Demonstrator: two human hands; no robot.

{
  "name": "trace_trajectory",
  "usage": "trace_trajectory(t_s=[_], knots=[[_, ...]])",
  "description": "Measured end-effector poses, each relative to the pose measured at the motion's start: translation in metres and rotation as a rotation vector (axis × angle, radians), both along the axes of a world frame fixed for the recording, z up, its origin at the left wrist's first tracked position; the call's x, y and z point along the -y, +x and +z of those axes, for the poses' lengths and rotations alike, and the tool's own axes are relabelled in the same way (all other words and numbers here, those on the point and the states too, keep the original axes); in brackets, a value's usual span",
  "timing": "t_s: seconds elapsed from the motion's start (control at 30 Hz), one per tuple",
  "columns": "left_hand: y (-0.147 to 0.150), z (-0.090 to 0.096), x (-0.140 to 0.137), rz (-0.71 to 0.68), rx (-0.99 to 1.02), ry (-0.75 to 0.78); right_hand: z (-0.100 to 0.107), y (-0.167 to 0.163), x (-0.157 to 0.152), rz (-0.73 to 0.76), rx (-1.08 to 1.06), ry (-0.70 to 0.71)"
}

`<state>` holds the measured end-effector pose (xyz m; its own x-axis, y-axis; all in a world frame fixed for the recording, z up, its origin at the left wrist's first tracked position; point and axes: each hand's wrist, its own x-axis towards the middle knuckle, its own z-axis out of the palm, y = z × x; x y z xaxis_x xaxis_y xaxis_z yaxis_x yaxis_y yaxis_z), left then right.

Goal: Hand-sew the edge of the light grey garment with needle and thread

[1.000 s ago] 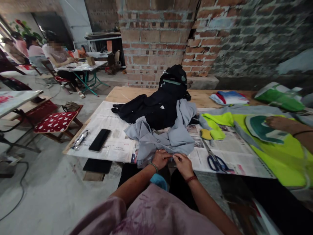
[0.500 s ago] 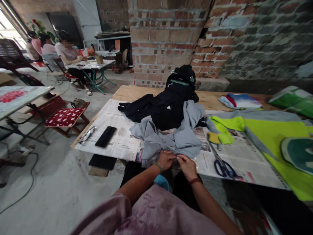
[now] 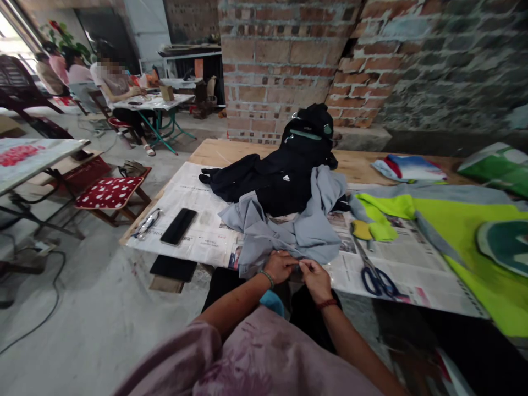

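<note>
Grey fabric lies crumpled at the table's front edge, partly over a black garment. My left hand is closed on the lower edge of the grey fabric. Close against its fingertips, my right hand pinches at the same edge. Anything small between the fingertips, such as a needle, is too fine to make out. To the right lie scissors with dark blue handles, beside a yellow pad.
Newspaper covers the tabletop. A phone and glasses lie at left. A neon yellow and grey garment spreads at right, under a green-topped object. A black backpack stands behind. A person sits at another table.
Both hands stay at the fabric edge with almost the same grip; the right fingers shift slightly. The whole view has tilted a little.
</note>
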<state>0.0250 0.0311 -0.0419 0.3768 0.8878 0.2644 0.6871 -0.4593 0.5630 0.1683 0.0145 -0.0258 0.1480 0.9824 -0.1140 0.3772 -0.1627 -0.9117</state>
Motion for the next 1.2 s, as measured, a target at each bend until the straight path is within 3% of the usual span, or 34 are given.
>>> trace_trajectory(t_s=[0.3, 0.47, 0.73, 0.93, 1.07, 1.2], knots=[[0.002, -0.006, -0.01, 0.002, 0.184, 0.01, 0.009, 0.01, -0.002, -0.159, -0.193, 0.08], [0.002, -0.007, -0.016, -0.01, 0.218, 0.03, 0.014, 0.029, -0.008, -0.203, -0.177, 0.096], [0.001, -0.006, -0.015, -0.02, 0.225, 0.031, 0.013, 0.029, -0.011, -0.034, -0.063, -0.092], [0.0, -0.006, -0.015, -0.016, 0.185, 0.045, 0.026, 0.022, -0.02, 0.122, 0.218, -0.035], [0.0, -0.005, -0.015, -0.013, 0.166, 0.055, 0.027, 0.017, -0.026, 0.168, 0.168, -0.105], [0.001, -0.005, -0.015, 0.005, 0.186, 0.037, 0.016, 0.017, -0.025, 0.077, 0.042, -0.043]])
